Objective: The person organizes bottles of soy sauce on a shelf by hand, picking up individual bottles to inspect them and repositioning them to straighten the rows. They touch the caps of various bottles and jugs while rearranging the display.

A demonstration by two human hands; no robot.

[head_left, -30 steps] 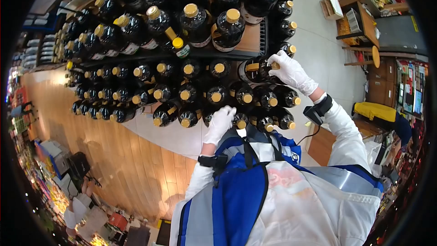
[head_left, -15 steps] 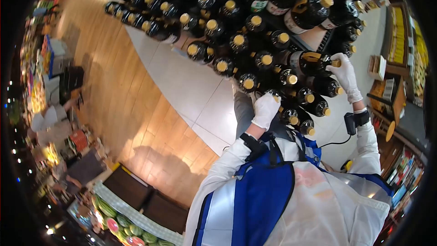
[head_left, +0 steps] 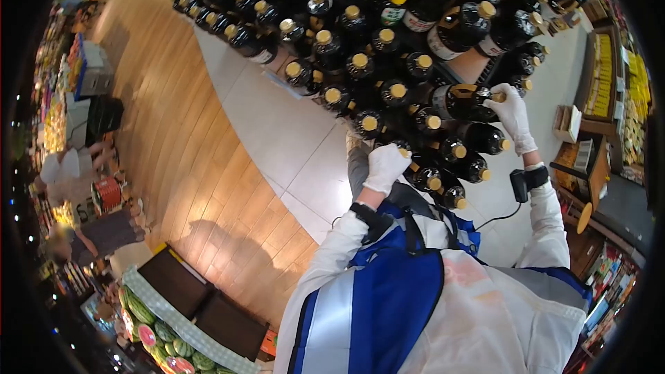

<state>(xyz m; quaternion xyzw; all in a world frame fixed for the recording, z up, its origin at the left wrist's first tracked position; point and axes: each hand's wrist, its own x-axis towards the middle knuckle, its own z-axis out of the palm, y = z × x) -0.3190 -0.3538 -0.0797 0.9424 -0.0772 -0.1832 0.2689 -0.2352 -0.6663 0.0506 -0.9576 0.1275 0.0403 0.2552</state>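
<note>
Right hand [head_left: 514,114] raised, fingers closed on a dark bottle [head_left: 454,100] — left hand [head_left: 385,166] curled over a lower bottle [head_left: 404,147].

Bright, even shop light comes down from overhead, laying a pale glare on the wooden floor [head_left: 180,138] and small white glints on the dark bottles [head_left: 388,62], with a soft shadow pooled on the boards lower down. The fisheye bends everything toward the rim, and a black ring swallows all 4 corners. Shelves [head_left: 52,118] at the far left look smeared and grainy.
</note>
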